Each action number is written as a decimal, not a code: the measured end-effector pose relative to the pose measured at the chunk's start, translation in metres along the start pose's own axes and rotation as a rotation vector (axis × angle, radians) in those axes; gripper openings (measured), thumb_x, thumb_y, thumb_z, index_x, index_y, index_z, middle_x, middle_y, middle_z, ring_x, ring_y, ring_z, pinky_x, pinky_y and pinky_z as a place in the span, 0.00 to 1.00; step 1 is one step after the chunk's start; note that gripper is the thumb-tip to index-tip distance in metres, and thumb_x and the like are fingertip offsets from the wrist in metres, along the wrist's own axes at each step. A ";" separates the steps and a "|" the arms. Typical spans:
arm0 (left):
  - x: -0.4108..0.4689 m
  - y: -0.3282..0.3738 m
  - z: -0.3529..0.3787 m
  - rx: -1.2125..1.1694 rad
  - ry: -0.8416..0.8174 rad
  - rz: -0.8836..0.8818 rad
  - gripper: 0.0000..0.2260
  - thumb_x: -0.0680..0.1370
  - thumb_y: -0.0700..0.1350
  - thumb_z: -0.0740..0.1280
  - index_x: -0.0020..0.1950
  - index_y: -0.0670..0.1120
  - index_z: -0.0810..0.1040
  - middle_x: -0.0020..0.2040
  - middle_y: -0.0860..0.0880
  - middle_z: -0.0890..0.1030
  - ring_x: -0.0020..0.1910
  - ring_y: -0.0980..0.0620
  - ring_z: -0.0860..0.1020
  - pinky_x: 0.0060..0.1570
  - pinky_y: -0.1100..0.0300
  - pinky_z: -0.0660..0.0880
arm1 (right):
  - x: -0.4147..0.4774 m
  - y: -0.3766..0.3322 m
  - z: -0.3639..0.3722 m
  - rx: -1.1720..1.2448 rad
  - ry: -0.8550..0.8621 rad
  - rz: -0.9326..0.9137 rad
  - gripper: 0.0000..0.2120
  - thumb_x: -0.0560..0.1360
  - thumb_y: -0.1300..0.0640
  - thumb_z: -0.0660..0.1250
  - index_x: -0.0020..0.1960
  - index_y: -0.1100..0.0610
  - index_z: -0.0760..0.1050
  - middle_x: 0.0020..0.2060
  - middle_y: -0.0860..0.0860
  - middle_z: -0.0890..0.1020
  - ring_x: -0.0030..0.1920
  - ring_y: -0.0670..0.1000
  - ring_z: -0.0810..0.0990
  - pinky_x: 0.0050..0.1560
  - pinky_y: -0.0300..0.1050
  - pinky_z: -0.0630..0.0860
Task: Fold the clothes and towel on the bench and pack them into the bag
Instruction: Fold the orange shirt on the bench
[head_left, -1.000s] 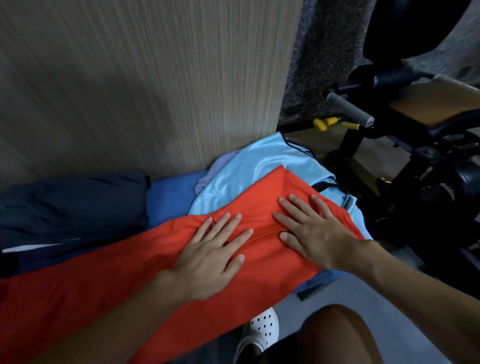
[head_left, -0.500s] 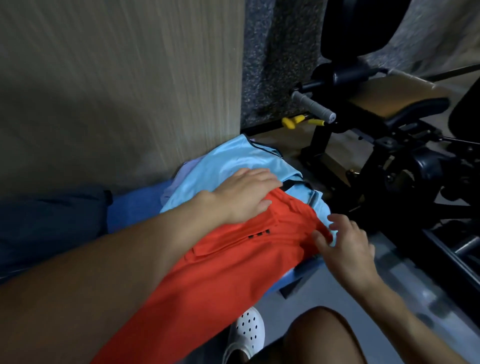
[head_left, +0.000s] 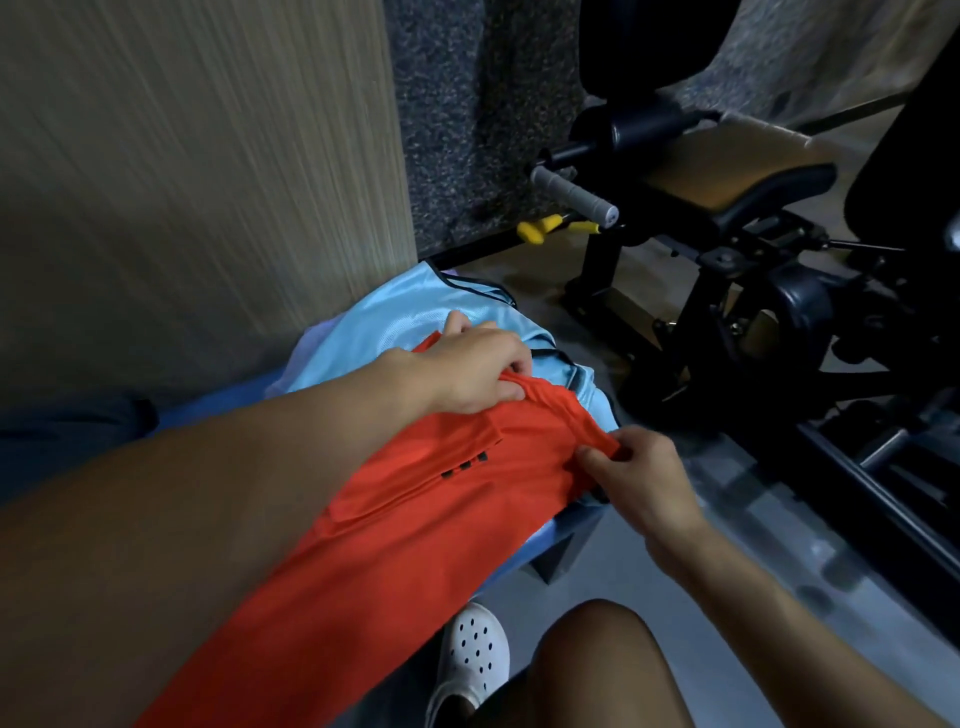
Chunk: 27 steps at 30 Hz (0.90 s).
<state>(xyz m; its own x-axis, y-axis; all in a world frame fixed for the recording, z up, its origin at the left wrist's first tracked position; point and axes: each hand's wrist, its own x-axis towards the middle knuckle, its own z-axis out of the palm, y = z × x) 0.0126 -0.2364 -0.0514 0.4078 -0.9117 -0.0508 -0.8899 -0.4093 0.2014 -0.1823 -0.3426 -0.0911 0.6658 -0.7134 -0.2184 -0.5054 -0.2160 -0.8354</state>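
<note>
An orange-red garment (head_left: 415, 519) lies stretched along the blue bench (head_left: 208, 410), over a light blue jersey (head_left: 395, 322) at the bench's far end. My left hand (head_left: 472, 369) grips the far corner of the orange garment's end edge, fingers curled into the bunched cloth. My right hand (head_left: 639, 478) pinches the near corner of that same edge between thumb and fingers. A dark navy garment (head_left: 67, 431) lies at the left, mostly hidden behind my left forearm. No bag is in view.
A wood-grain wall panel (head_left: 197, 182) rises right behind the bench. Black gym equipment (head_left: 779, 312) with a grey handle (head_left: 571, 195) and yellow knob (head_left: 540, 228) crowds the right. My knee and a white perforated clog (head_left: 475, 654) are below, on grey floor.
Both hands lay flat on the orange garment a second ago. They slid to its right end and now grip its two corners. The view has swung right.
</note>
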 end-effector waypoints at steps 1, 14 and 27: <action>-0.001 -0.002 -0.002 -0.031 0.004 -0.017 0.05 0.77 0.53 0.69 0.51 0.55 0.78 0.49 0.58 0.79 0.57 0.53 0.71 0.60 0.54 0.56 | -0.001 -0.003 -0.002 0.034 0.005 -0.013 0.05 0.71 0.57 0.71 0.40 0.57 0.77 0.33 0.55 0.82 0.37 0.58 0.82 0.43 0.55 0.80; -0.096 -0.031 -0.051 -0.182 0.169 0.132 0.09 0.71 0.41 0.69 0.49 0.50 0.82 0.44 0.59 0.79 0.45 0.58 0.78 0.52 0.52 0.75 | -0.077 -0.067 0.005 0.018 -0.093 -0.575 0.10 0.71 0.62 0.71 0.45 0.47 0.77 0.33 0.44 0.79 0.34 0.45 0.76 0.38 0.38 0.72; -0.278 -0.071 0.005 0.075 0.218 0.029 0.08 0.71 0.43 0.61 0.46 0.51 0.77 0.48 0.56 0.79 0.49 0.55 0.76 0.50 0.60 0.65 | -0.182 -0.051 0.139 -0.656 -0.294 -1.009 0.11 0.63 0.51 0.64 0.45 0.48 0.76 0.39 0.46 0.80 0.39 0.51 0.81 0.45 0.49 0.72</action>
<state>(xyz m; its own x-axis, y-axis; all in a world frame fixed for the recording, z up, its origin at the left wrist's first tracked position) -0.0384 0.0455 -0.0560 0.4090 -0.8968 0.1687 -0.9113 -0.3919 0.1261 -0.2018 -0.1094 -0.0789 0.9719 0.1242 0.1999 0.1820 -0.9352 -0.3039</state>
